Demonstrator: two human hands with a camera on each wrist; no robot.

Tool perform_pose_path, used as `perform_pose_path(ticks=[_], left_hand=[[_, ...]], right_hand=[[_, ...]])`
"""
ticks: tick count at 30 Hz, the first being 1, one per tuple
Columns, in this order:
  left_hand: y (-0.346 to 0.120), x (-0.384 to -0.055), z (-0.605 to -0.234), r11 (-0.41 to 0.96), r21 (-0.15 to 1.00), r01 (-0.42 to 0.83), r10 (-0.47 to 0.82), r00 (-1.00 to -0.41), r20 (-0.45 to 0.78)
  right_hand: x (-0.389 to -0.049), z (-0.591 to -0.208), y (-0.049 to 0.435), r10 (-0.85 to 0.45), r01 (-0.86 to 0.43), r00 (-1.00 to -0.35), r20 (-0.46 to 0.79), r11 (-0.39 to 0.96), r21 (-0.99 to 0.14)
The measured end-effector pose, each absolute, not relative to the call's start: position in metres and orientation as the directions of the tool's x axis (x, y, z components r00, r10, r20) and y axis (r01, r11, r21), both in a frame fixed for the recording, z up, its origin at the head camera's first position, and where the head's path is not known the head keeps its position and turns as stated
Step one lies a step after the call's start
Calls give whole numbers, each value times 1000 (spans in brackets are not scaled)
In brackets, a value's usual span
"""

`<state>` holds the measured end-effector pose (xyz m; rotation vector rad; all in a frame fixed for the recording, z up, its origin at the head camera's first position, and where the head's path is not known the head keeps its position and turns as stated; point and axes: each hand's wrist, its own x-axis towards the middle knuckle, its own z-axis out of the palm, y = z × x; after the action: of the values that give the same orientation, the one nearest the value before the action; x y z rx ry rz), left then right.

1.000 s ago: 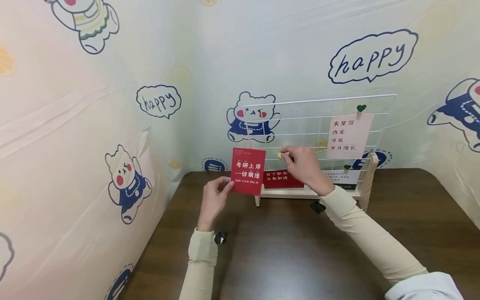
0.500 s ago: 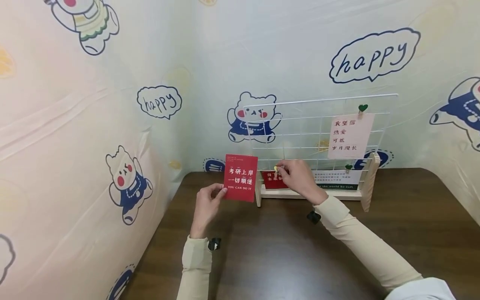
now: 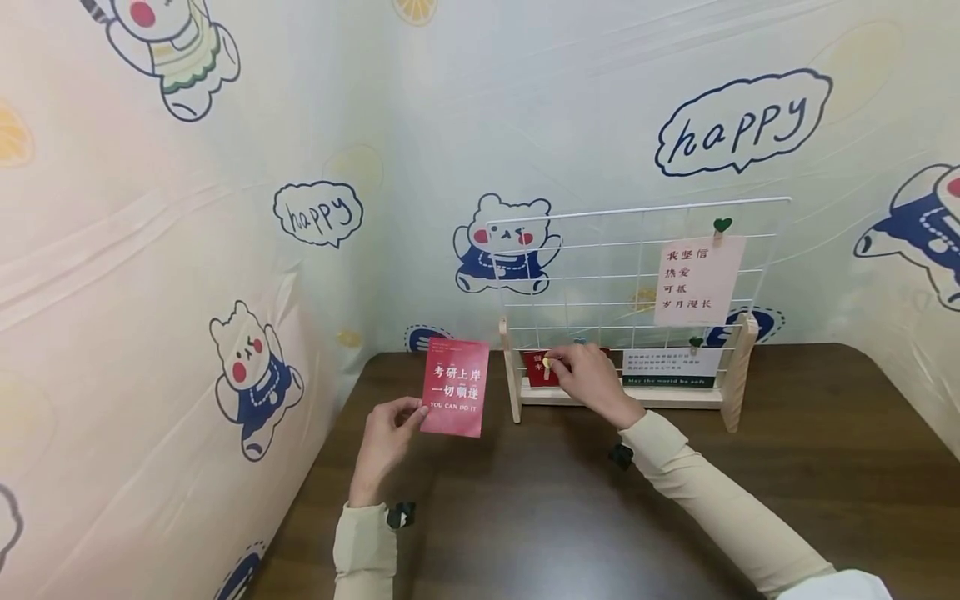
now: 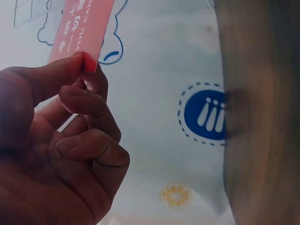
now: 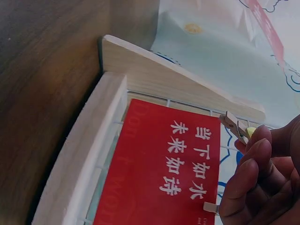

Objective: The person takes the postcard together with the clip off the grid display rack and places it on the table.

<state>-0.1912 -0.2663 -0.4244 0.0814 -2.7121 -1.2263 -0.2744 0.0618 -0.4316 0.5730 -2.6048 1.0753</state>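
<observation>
While my left hand pinches the lower left edge of a pinkish-red, white-lettered paper card above the dark brown table, my right hand pinches a small, yellow-topped wooden clothespin by one corner of a deep-red paper card on the white wire grid. Contact there: cannot tell.

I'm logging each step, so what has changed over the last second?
The left hand moved down and leftward with the YOU CAN DO IT card. The right hand lowered the yellow-topped clip to the upper left corner of the red card on the rack. Nothing was newly gripped or released. The pink card and white-and-green card stayed put.
</observation>
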Motion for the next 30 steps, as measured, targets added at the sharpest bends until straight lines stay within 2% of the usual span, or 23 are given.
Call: perform_pose_path(ticks=[11, 30], left_hand=[[-287, -175, -436, 649, 755, -95, -137, -990, -7], [-326, -152, -463, 660, 716, -227, -184, -973, -138]], right_hand=[[-279, -454, 52, -288, -454, -890, 353, 633, -627], [-287, -484, 29, -346, -453, -890, 296, 603, -657]])
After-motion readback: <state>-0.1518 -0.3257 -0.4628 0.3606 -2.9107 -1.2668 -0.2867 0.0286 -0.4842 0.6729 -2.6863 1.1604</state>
